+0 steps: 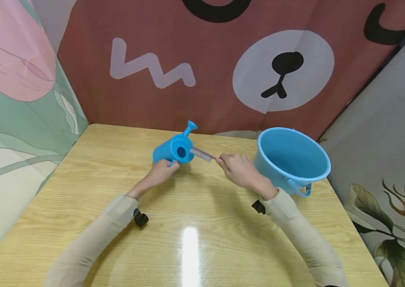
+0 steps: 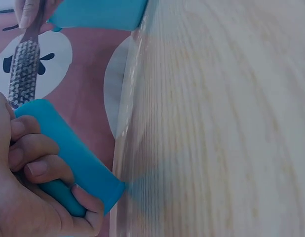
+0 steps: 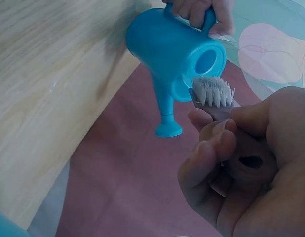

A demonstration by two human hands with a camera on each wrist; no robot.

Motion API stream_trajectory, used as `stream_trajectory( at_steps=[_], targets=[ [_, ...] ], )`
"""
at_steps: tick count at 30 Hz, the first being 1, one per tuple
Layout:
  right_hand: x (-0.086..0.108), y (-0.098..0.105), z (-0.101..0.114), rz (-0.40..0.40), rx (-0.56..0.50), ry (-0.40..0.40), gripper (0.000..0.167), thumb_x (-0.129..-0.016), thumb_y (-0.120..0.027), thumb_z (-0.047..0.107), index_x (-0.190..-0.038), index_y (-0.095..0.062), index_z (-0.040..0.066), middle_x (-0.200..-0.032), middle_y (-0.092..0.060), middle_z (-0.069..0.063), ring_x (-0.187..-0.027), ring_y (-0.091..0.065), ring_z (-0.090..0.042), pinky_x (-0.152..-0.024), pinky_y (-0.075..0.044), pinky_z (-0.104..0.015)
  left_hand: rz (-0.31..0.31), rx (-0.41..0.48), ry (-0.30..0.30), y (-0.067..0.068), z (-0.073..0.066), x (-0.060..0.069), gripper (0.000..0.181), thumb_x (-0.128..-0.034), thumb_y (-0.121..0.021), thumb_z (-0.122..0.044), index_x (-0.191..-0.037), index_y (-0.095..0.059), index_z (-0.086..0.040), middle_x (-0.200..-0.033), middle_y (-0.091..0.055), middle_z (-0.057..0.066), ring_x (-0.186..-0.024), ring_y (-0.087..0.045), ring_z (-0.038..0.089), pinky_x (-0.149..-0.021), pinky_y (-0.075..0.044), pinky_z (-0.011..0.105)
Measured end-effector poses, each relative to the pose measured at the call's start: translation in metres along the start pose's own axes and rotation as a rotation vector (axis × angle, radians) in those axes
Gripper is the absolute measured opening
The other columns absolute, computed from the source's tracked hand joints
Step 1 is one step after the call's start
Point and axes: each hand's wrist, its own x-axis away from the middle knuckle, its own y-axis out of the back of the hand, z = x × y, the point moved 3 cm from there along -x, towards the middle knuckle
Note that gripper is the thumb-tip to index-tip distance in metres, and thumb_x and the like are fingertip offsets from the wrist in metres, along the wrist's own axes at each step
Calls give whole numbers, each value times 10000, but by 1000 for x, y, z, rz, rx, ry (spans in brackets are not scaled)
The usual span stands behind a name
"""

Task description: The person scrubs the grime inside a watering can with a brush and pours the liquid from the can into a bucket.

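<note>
Where two beige sleeves (image 1: 91, 239) extend over the near part of the wood-grain table (image 1: 159, 255), a small black camera (image 1: 140, 218) is mounted at each wrist. Farther in, the right hand (image 1: 239, 171) grips the handle of a bristle brush (image 1: 206, 155) between curled fingers and thumb, with the brush head directed left at the rim of a blue watering can (image 1: 166, 152). Contact between bristles and rim cannot be confirmed. The left hand (image 1: 161, 172) has its fingers wrapped round the can's handle. The can is located left of centre toward the far edge, tilted over, fill hole facing right, spout (image 1: 190, 128) pointing far; whether its base bears on the table is unclear. At the far right, a light-blue bucket (image 1: 274, 171) stands beside the right forearm. Behind the table hangs a bear-print backdrop (image 1: 152, 103). The step in hand appears to be scrubbing the can; the next move would likely call for a steady left grip, bristles seated squarely against the plastic, and short strokes.
</note>
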Motion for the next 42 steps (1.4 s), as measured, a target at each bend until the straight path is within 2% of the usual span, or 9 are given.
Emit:
stream_trajectory(
  at_steps=[12, 15, 20, 27, 30, 37, 42],
  targets=[
    [7, -10, -8, -47, -22, 16, 236, -1040, -485, 182, -823, -527, 102, -593, -396, 34, -495, -397, -151, -454, -308, -328, -5, 57, 18, -1, 0, 0, 441, -988, -425, -253, -570, -370, -124, -515, -305, -57, -471, -276, 112, -488, -281, 249],
    [10, -14, -10, -40, -29, 7, 224, -1042, -470, 168, -848, -551, 90, -625, -477, 26, -519, -453, -168, -469, -355, -354, -5, 68, 24, -1, 1, 0, 446, -993, -427, -255, -569, -371, -126, -512, -303, -64, -474, -276, 110, -490, -283, 248],
    [12, -21, -14, -26, -70, -23, 209, -1047, -454, 153, -956, -616, 58, -769, -644, -32, -587, -552, -168, -530, -441, -369, -13, 71, 19, 0, 1, -1, 455, -996, -434, -260, -564, -371, -129, -506, -294, -68, -475, -268, 107, -493, -281, 251],
    [16, -27, -14, -71, -87, -9, 177, -1031, -473, 111, -991, -618, 17, -791, -667, -66, -585, -560, -167, -511, -443, -357, 2, 79, 22, 0, 2, -1, 453, -995, -425, -262, -567, -375, -121, -516, -301, -55, -475, -274, 111, -493, -281, 248],
    [17, -31, -14, -60, -119, -12, 186, -1034, -465, 113, -986, -615, 15, -818, -682, -83, -613, -586, -169, -538, -469, -365, 6, 78, 25, -1, 2, 0, 455, -996, -421, -263, -566, -375, -121, -516, -301, -53, -472, -272, 113, -486, -275, 247],
    [17, -36, -18, -21, -199, -113, 253, -1058, -420, 153, -966, -617, 24, -748, -619, -55, -608, -561, -174, -580, -475, -380, 14, 81, 28, 0, -1, 0, 458, -993, -419, -268, -560, -377, -126, -512, -316, -52, -470, -271, 113, -483, -272, 246],
    [16, -40, -23, -39, -262, -179, 263, -1064, -403, 156, -967, -607, 21, -687, -547, -24, -560, -494, -156, -547, -440, -348, 18, 89, 34, 1, 1, 0, 461, -993, -416, -265, -556, -375, -125, -506, -322, -50, -468, -264, 115, -482, -269, 243]
  ],
)
